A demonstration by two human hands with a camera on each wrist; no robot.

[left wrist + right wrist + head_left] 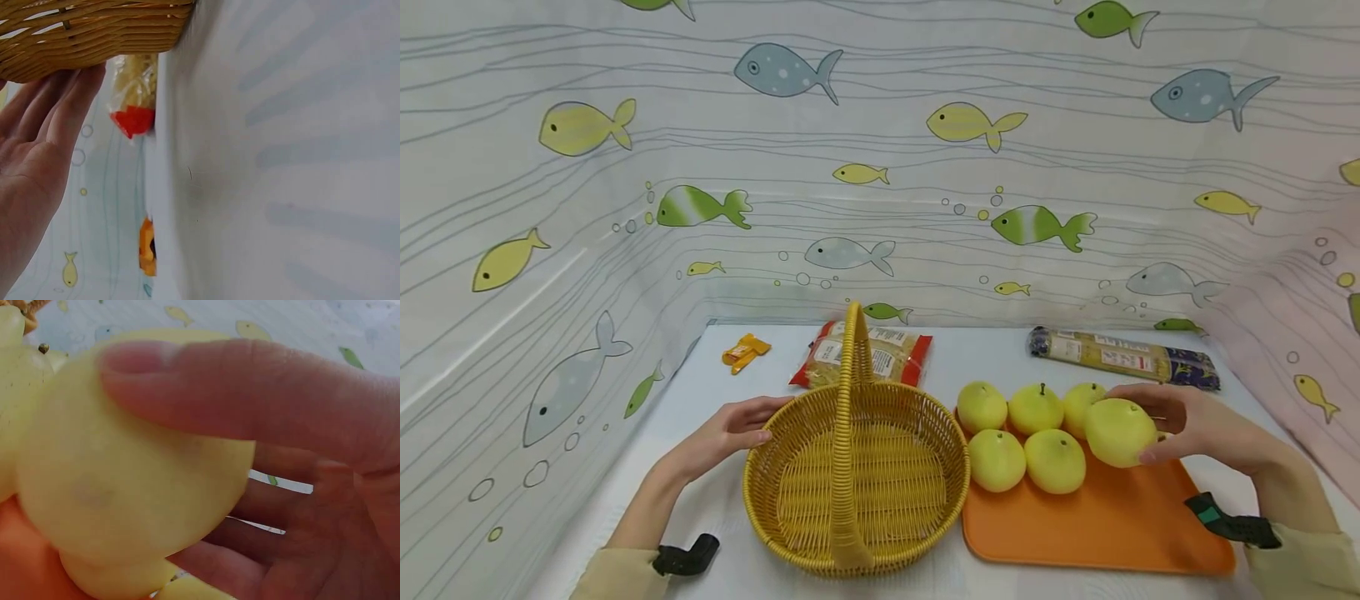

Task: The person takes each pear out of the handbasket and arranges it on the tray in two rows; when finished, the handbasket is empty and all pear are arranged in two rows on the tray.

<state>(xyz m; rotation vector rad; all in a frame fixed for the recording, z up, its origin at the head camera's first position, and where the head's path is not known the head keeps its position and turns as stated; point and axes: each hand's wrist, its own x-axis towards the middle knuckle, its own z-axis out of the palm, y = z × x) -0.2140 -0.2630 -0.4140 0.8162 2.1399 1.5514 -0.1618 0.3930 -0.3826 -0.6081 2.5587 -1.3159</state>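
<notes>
My right hand (1198, 421) holds a round yellow pear (1121, 432), thumb on the near side and fingers behind. In the right wrist view the thumb (187, 387) lies across that same pear. Several more yellow pears (1055, 462) sit together on an orange tray (1097, 529), just left of the held one. A golden woven basket (957, 508) with a tall arched handle stands left of the tray, with nothing inside. At its left rim, my left hand (733, 433) rests against the side; the left wrist view shows straight fingers (69, 119) touching the outer weave.
Behind the basket lies a clear bag of pasta (887, 354) with red ends. Small orange packets (746, 353) lie at the back left. A long pack of noodles (1123, 357) lies behind the tray. Fish-printed walls (955, 250) enclose the white table.
</notes>
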